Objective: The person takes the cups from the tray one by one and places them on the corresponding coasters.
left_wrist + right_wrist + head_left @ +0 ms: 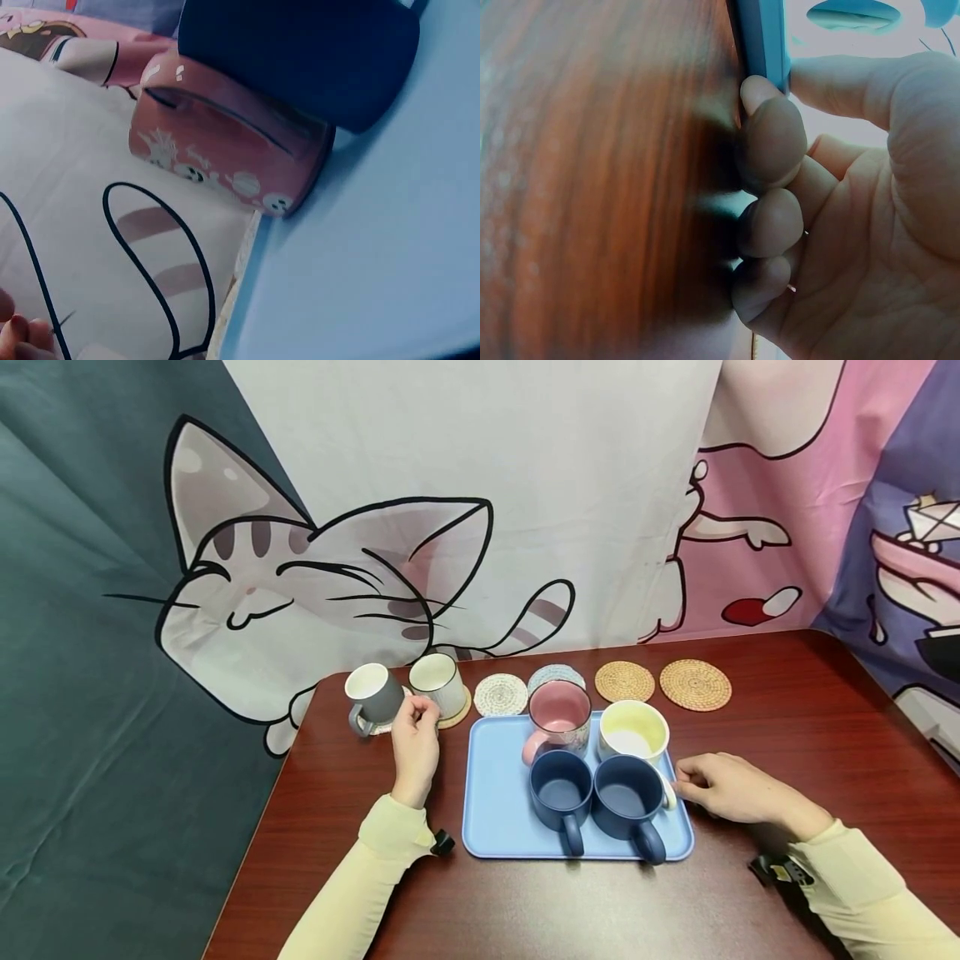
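Left hand: here it is, left hand, centre-left of the frame, fingers bunched and bent inward, right up against the front of the white mug; whether they have hold of it, I cannot tell, as the handle side is hidden.
White mug: upright, on a tan coaster, just left of the frame's centre.
Grey mug: close neighbour, the grey mug stands upright further left, handle towards the lower left, a pale coaster peeking out beneath.
Right hand: over to the right of the frame, and right hand has thumb and forefinger nipping the edge of the blue tray, other fingers curled in underneath.
Blue tray: flat on the table, lower middle of the frame, its left part bare.
Tray's load: four upright mugs bunched together! Pink mug at the back, yellow-lined mug to its right, left navy mug and right navy mug in front, both navy handles pointing down the frame.
Spare coasters: a row above the tray, white coaster, pale blue coaster, then two straw-coloured coasters.
Backdrop: a smiling cartoon cat fills the upper left on the cloth.
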A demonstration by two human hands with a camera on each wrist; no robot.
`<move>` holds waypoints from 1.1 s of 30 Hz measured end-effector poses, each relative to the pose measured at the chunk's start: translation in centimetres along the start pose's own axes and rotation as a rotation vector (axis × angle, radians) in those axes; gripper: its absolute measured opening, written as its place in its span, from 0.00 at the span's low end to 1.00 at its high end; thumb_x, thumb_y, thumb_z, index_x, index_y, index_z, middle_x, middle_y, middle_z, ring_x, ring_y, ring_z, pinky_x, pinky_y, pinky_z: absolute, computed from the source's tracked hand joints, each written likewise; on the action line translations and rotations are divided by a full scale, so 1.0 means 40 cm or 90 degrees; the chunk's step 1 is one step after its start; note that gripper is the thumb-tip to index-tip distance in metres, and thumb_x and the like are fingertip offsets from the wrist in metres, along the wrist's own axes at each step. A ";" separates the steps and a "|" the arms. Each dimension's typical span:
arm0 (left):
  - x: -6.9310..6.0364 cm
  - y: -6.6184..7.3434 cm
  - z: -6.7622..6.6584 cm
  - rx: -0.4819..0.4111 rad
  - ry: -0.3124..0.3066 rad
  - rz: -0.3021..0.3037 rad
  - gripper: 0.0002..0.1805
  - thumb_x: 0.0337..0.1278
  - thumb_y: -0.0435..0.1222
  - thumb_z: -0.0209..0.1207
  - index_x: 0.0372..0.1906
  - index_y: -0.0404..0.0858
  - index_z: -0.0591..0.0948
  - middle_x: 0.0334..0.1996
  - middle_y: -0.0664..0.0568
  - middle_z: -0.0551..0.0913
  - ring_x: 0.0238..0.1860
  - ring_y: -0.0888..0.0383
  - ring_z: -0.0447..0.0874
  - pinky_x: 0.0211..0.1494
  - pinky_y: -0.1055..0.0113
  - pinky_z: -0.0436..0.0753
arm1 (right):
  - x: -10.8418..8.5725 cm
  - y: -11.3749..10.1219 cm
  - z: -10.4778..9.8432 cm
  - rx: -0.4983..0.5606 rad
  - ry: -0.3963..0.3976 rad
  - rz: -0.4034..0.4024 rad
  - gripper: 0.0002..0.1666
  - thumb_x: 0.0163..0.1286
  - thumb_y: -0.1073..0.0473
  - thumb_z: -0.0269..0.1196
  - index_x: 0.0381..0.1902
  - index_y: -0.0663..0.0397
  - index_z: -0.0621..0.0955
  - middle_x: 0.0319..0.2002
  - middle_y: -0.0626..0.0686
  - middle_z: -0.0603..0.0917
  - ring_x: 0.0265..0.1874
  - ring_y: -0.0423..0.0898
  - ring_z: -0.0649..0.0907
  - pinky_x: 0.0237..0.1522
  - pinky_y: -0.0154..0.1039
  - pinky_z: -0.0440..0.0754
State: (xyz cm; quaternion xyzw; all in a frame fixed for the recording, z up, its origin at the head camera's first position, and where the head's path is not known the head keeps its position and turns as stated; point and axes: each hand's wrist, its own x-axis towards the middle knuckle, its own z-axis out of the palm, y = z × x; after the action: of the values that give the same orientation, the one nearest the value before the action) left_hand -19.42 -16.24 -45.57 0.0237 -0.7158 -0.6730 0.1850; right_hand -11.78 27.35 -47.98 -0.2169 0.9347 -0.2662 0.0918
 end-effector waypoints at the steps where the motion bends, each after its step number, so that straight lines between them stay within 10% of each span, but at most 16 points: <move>1: -0.004 0.003 0.002 -0.004 -0.015 -0.006 0.04 0.69 0.25 0.54 0.38 0.26 0.76 0.25 0.57 0.73 0.22 0.64 0.66 0.29 0.74 0.66 | 0.000 0.000 0.000 -0.002 0.001 -0.001 0.21 0.72 0.56 0.65 0.21 0.35 0.71 0.16 0.32 0.65 0.18 0.30 0.67 0.24 0.29 0.63; 9: -0.036 0.019 0.022 -0.013 -0.166 -0.057 0.06 0.71 0.27 0.55 0.39 0.25 0.76 0.25 0.51 0.81 0.19 0.62 0.65 0.24 0.73 0.66 | 0.002 -0.006 -0.008 -0.003 0.001 -0.005 0.20 0.73 0.55 0.65 0.21 0.36 0.71 0.16 0.33 0.64 0.18 0.29 0.66 0.24 0.29 0.62; 20: -0.089 0.034 0.058 0.005 -0.346 -0.135 0.08 0.73 0.33 0.55 0.43 0.30 0.80 0.36 0.48 0.85 0.41 0.54 0.83 0.46 0.63 0.80 | 0.002 -0.004 -0.005 -0.002 0.002 -0.007 0.21 0.73 0.55 0.65 0.21 0.36 0.71 0.16 0.32 0.64 0.18 0.29 0.66 0.24 0.29 0.62; 25: -0.110 0.033 0.069 0.022 -0.427 -0.120 0.12 0.75 0.35 0.54 0.50 0.29 0.79 0.48 0.33 0.84 0.50 0.47 0.83 0.53 0.60 0.80 | 0.000 -0.005 -0.004 -0.003 0.002 0.001 0.21 0.73 0.56 0.65 0.21 0.36 0.70 0.16 0.32 0.64 0.18 0.30 0.66 0.24 0.29 0.63; 33: -0.132 0.027 0.074 0.039 -0.491 -0.108 0.14 0.75 0.35 0.53 0.56 0.30 0.79 0.49 0.38 0.81 0.48 0.51 0.77 0.54 0.62 0.77 | -0.001 -0.004 -0.001 -0.005 0.007 -0.006 0.21 0.73 0.55 0.65 0.20 0.36 0.70 0.16 0.32 0.64 0.18 0.29 0.66 0.25 0.29 0.62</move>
State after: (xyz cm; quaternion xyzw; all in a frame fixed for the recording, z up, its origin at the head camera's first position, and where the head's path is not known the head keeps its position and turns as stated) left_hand -15.16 -11.81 -45.82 -0.1660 -0.7481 -0.6236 -0.1545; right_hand -11.70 27.28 -47.85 -0.2204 0.9352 -0.2643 0.0841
